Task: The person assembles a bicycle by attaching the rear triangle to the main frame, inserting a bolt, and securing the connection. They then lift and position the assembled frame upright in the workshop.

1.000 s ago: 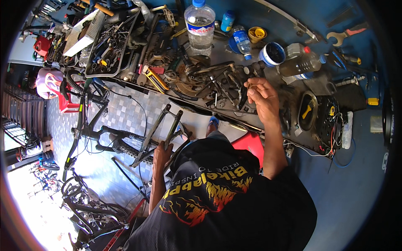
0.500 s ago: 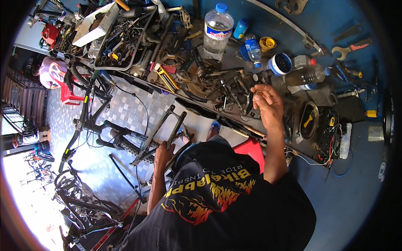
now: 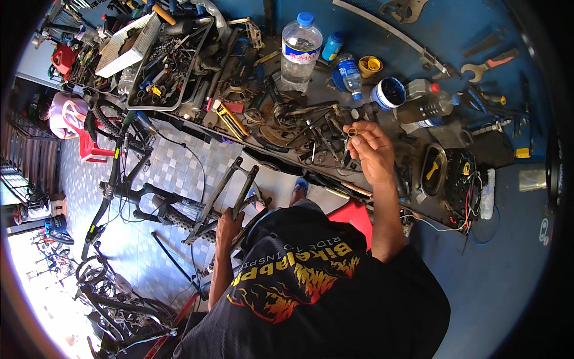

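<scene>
My left hand [image 3: 229, 226] is closed around a dark, fork-shaped bicycle frame section [image 3: 246, 191], whose two arms point up and away from my lap. Raised over the bench's near edge, my right hand [image 3: 375, 157] pinches a small thin ring [image 3: 351, 131] between thumb and fingers. The ring's open centre shows; its exact kind I cannot make out. Beneath and beyond that hand, greasy crank arms [image 3: 311, 109] and other loose metal parts lie on the workbench [image 3: 335, 160].
A large water bottle [image 3: 298, 63], a white-and-blue tub [image 3: 388, 94] and a yellow-handled cutter [image 3: 230, 121] stand or lie on the bench. A tool tray [image 3: 133, 99] is at the far left. A bicycle [image 3: 122, 190] stands left; a red stool [image 3: 351, 222] sits under the bench.
The view has shifted slightly, so the scene sits further left. In my right fingers the ring has turned and its round outline shows more plainly. My left hand keeps its hold.
</scene>
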Available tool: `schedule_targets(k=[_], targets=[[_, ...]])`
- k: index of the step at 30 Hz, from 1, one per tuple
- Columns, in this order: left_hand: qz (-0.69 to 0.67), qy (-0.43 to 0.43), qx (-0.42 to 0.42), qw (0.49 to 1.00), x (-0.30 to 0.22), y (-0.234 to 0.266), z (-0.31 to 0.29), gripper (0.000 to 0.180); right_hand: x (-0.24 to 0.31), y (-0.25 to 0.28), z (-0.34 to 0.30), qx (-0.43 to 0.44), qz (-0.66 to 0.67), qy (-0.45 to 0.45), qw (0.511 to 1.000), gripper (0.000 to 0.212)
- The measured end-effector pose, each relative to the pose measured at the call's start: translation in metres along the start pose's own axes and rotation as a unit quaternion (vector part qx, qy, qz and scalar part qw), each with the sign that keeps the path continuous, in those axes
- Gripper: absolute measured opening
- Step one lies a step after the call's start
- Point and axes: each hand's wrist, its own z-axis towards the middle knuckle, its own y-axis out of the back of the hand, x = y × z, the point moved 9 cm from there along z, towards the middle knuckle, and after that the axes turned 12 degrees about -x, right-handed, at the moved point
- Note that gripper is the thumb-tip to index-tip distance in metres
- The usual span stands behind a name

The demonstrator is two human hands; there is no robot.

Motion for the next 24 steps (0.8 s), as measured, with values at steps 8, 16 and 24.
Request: schedule_targets(k=[8,16,24], targets=[[-0.016,-0.029,-0.026,0.999,-0.010,0.006,-0.001,0.050,0.002,-0.005,-0.001,0.019,-0.003,0.010,1.000,0.024],[0.018,-0.004,0.019,1.000,0.001,-0.003,0.001,0.062,-0.001,-0.001,-0.003,0.020,0.018,0.003,1.000,0.016],[0.012,-0.002,0.008,1.000,0.000,-0.002,-0.001,0.068,-0.004,0.005,-0.007,0.019,0.018,0.003,1.000,0.015]])
